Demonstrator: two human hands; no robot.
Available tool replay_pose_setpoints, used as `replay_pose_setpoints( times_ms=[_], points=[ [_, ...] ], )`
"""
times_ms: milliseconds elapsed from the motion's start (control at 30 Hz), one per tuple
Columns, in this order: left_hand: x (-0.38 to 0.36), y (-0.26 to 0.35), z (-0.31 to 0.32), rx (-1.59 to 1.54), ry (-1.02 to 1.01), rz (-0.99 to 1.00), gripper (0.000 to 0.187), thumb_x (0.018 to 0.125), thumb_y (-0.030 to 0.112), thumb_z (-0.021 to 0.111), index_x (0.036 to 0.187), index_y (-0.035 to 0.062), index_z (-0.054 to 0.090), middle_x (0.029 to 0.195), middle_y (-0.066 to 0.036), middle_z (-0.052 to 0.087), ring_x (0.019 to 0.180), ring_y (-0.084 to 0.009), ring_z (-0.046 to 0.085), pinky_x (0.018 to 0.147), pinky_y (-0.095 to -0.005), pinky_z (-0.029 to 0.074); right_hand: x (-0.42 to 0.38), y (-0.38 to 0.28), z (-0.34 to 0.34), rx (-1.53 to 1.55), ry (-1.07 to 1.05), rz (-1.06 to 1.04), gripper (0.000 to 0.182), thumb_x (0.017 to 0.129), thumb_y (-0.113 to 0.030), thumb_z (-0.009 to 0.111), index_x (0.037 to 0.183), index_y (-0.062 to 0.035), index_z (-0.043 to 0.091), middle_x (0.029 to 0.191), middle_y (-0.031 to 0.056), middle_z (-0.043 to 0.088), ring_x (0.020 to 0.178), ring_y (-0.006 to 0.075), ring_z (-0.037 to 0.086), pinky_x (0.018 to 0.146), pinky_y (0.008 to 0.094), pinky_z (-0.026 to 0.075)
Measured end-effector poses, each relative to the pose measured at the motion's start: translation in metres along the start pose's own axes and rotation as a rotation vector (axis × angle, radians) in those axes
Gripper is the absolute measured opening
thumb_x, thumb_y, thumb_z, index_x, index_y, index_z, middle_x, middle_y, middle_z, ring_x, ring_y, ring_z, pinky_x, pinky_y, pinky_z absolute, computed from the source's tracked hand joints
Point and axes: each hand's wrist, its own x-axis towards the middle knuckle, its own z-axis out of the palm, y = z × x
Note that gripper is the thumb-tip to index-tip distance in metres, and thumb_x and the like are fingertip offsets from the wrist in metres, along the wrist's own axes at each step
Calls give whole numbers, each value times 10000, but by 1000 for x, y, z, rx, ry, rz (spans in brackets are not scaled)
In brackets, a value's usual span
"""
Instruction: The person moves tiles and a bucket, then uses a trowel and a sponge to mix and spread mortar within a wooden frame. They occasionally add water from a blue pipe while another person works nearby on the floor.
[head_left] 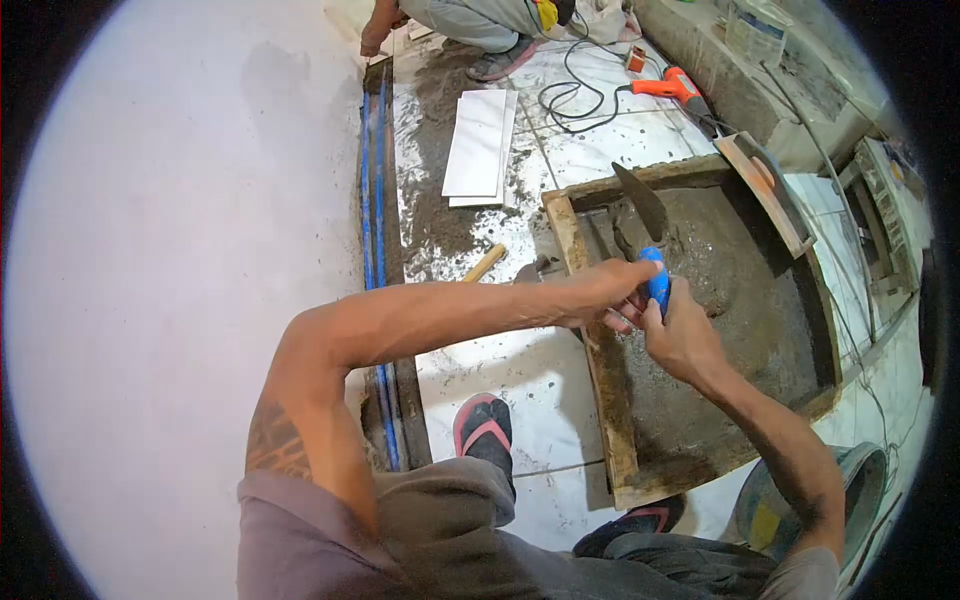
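Both forearms stretch forward from the bent knees and meet over the near left part of the wooden mortar tray (612, 420), which serves as the landmark here. The left hand (605, 290) comes in from the left with the elbow sharply bent, its fingers curled onto the blue handle of the trowel (650, 240); the right hand (680, 335) rises from below, its fingers closed around the same handle from the other side, so both hands clasp it together. The trowel's dark blade points up and away, over the grey mortar in the tray. Two sandalled feet rest on the floor at the tray's near left corner. Left of the tray lies one hammer (510, 265) with a wooden handle, and beyond it two blue pipes (372, 200) run in a floor channel. One plastering float (765, 190) leans on the tray's far right rim. Farther off lie stacked white tiles (480, 145), one orange power tool (672, 88), and another person crouching (470, 25).
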Motion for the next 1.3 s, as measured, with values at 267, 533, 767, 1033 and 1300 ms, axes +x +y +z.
replay_pose_setpoints(
  times_ms=[267,533,767,1033,1300],
  points=[
    [4,-12,3,126,88,61,421,917,476,628,889,56,609,738,-10,580,636,-107,542,540,-273,449,-14,15,23,-102,31,-181,374,885,-189,542,1155,50,443,981,306,580,912,483,609,801,540,487],
    [23,-32,-50,149,62,39,388,894,443,670,880,63,591,725,-16,536,614,-128,533,523,-311,444,-21,-2,23,-408,-344,-373,170,865,-125,582,942,20,539,827,226,625,749,417,643,619,494,511],
    [27,-29,-91,239,-35,88,440,954,431,598,1000,-6,577,874,-83,626,817,-182,692,649,-316,571,-26,33,61,-263,-442,-619,291,785,-148,651,1016,-14,535,768,199,653,748,431,659,638,508,530],
    [34,-37,-118,206,-105,49,399,1008,318,534,1185,-40,549,930,-78,634,833,-147,669,722,-281,566,-30,54,92,-318,-724,-554,258,782,-183,660,947,-9,566,786,204,659,745,405,671,652,496,534],
    [44,-35,-127,200,-220,117,612,1038,277,458,1499,-2,171,1060,-133,606,849,-179,648,759,-302,572,-36,75,122,-326,-764,-635,255,838,-225,601,965,-7,562,808,221,657,757,434,657,665,508,527]
  ],
)
